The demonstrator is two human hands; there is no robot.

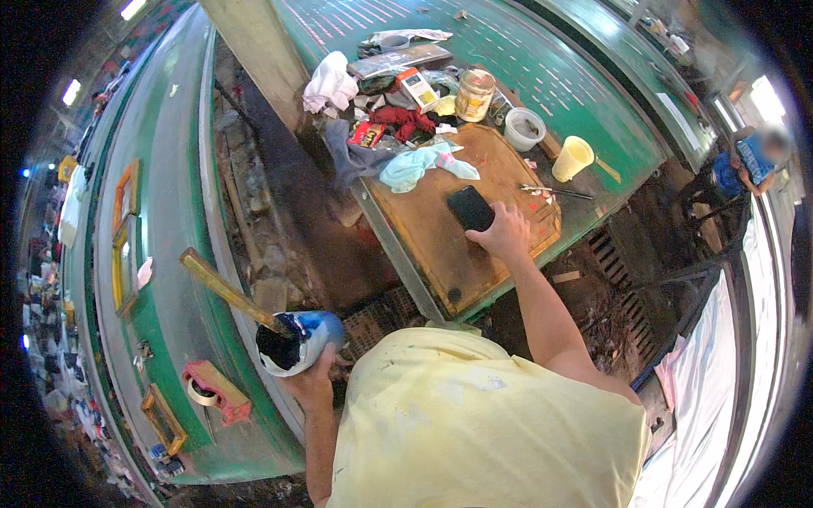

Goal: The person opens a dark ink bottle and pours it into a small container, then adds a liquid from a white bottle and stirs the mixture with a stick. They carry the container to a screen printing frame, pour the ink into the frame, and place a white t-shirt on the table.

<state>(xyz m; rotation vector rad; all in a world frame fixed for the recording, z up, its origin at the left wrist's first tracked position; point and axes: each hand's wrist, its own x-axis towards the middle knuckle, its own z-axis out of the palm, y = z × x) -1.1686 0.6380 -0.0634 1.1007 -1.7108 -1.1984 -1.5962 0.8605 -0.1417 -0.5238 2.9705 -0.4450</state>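
Observation:
At the lower left, my left hand (315, 376) grips a white plastic tub (317, 349) smeared with blue and dark ink or paint; a stained wooden stick (235, 291) leans out of its mouth. My right hand (508, 232) reaches over a brown wooden board (438, 235) and touches the lower right end of a black smartphone (470, 208). Whether the fingers grip the phone or only rest on it, I cannot tell. Right of it lie a slim dark tool (565, 192) and red scraps. A light blue rag (413, 166) lies at the board's upper left.
Behind the board are a stained jar (475, 95), a white tub (524, 129), a yellow cup (573, 158) and piled rags. The long green table (254, 438) at left holds wooden frames (164, 419) and a tape roll (202, 392). A concrete pillar (260, 57) stands between tables. A person (749, 159) is at far right.

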